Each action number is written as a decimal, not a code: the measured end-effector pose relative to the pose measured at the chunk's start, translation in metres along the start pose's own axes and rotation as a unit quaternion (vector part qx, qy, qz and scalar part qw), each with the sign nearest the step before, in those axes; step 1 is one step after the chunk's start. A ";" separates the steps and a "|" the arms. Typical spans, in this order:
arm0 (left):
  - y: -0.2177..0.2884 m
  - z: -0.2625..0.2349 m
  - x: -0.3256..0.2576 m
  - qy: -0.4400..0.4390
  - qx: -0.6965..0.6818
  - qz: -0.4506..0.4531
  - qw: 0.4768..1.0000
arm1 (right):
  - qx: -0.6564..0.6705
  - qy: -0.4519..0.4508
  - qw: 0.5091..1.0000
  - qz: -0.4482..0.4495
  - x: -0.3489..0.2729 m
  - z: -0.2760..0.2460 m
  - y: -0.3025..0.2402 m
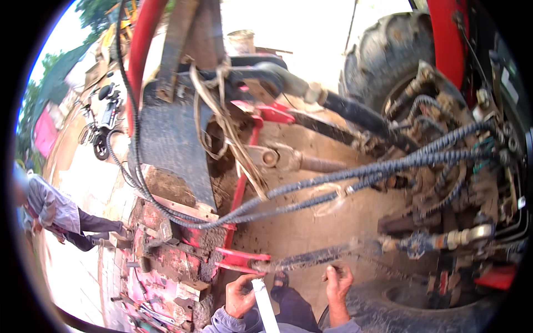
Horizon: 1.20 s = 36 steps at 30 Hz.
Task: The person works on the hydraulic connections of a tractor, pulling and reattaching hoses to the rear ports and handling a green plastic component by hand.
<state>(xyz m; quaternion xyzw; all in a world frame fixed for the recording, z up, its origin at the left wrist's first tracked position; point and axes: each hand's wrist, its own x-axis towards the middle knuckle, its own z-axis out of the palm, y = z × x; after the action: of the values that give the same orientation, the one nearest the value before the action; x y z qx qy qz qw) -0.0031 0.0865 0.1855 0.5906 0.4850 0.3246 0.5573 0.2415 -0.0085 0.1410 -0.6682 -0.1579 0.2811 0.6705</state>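
Observation:
My left hand (pixel 239 298) is at the lower middle, its fingers curled in just below a red forked bracket (pixel 242 261). Whatever its fingertips hold, if anything, is too small to make out. To the right, my right hand (pixel 338 282) is raised with thumb and fingers drawn together, and anything between them is hidden. A dirty dark link bar (pixel 311 258) runs from the bracket to a threaded adjuster (pixel 419 244), passing above both hands. A white tube with a greyish tip, like a cigarette (pixel 265 305), rises from the lower edge beside my left hand, apparently close to the camera.
Black hydraulic hoses (pixel 311 183) sag across the middle. Large tractor tyres stand at the upper right (pixel 383 55) and lower right (pixel 388 305). Wrenches (pixel 158 315) lie on the muddy red implement (pixel 166 266). Another person (pixel 61 211) and a motorbike (pixel 105 116) are at left.

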 end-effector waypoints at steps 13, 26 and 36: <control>0.098 -0.101 0.076 0.130 -0.042 0.145 0.980 | -0.012 -0.146 0.934 -0.327 0.094 0.153 -0.282; 0.249 -0.144 0.161 0.134 0.099 0.353 0.921 | -0.072 -0.212 0.877 -0.425 0.220 0.286 -0.435; 0.153 -0.085 0.155 0.142 -0.023 0.167 0.975 | -0.095 -0.070 0.917 -0.380 0.226 0.110 -0.362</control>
<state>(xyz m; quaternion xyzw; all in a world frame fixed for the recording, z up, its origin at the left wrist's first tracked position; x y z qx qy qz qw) -0.0001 0.2743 0.3249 0.5982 0.4462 0.5045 0.4342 0.4162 0.2319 0.4664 -0.5975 -0.4722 0.0345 0.6472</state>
